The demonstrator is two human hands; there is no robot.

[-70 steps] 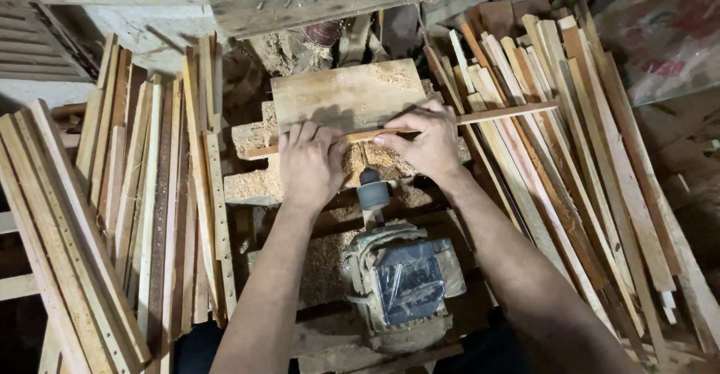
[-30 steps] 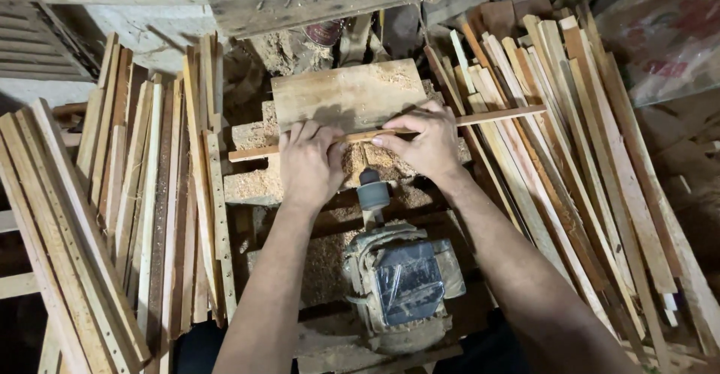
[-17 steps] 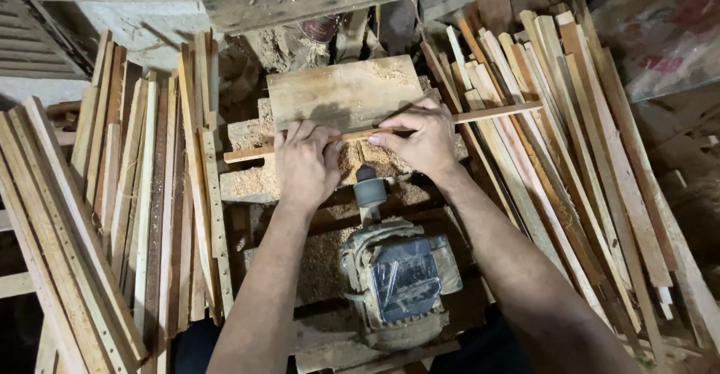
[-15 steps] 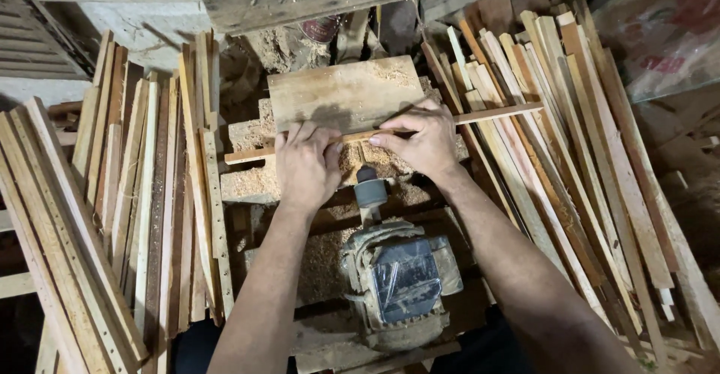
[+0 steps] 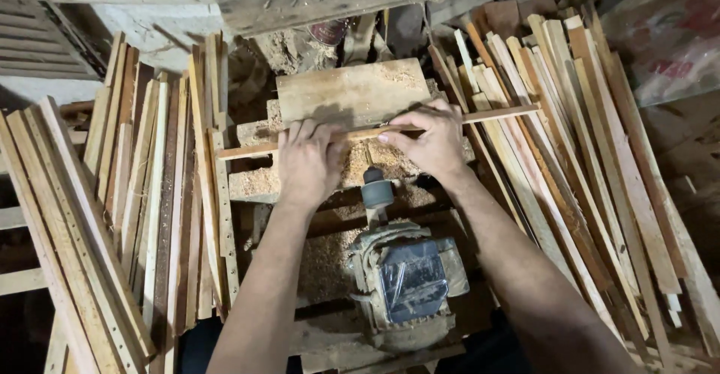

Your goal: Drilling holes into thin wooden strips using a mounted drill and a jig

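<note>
Here the left hand (image 5: 309,162) lies palm down with fingers curled over a thin wooden strip (image 5: 375,132), and the right hand (image 5: 429,140) pinches the same strip between thumb and fingertips, so the strip runs crosswise under both hands and sticks out past each of them. Just beyond the hands lies a flat wooden block (image 5: 352,93) dusted with sawdust, and between the wrists, nearer the body, stands a dusty electric motor (image 5: 403,280) with its shaft end (image 5: 376,192) pointing up toward the strip. Piles of wooden slats (image 5: 135,194) lean well outside the left hand, and more slats (image 5: 577,156) fan out beyond the right
</note>
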